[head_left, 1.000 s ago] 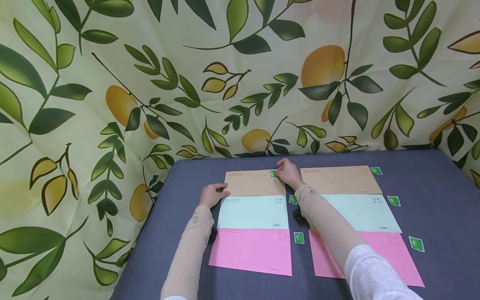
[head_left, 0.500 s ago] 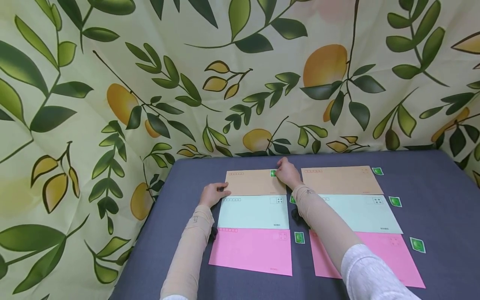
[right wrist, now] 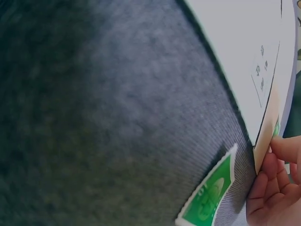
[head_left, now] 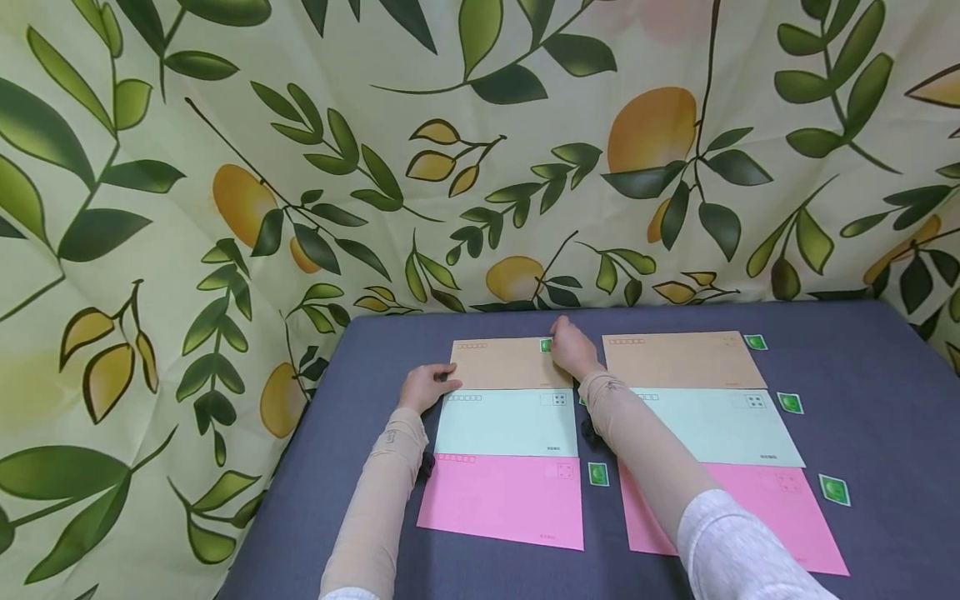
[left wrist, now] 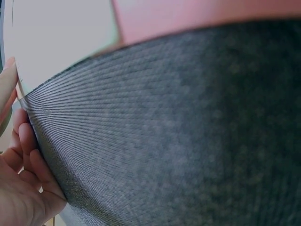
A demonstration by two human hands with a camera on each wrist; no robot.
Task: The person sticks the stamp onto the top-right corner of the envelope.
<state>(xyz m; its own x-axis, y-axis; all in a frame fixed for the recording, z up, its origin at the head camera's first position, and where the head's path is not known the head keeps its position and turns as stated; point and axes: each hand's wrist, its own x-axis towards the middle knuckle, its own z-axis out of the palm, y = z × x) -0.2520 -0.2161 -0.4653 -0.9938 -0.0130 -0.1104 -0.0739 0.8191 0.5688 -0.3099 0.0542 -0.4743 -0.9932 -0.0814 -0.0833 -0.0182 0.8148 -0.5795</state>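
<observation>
In the head view, a brown envelope lies at the top of the left column. My left hand grips its left edge, thumb on top and fingers loosely curled beside the edge. At its upper right corner sits a green postage stamp, pinched at the right side by my right hand. The right wrist view has the thumb tip right at this stamp, with the other fingers curled by the envelope's edge. A second, loose green stamp lies below that hand, mostly hidden by the forearm in the head view.
Below lie a pale blue envelope and a pink envelope. A matching column, topped by another brown envelope, stands to the right. Loose stamps lie beside the envelopes, such as one green stamp. A grey cloth covers the table.
My right wrist and forearm have shifted slightly left, covering more of the loose stamp beside the pale blue envelope. My left hand and the stamp on the brown envelope stay in place.
</observation>
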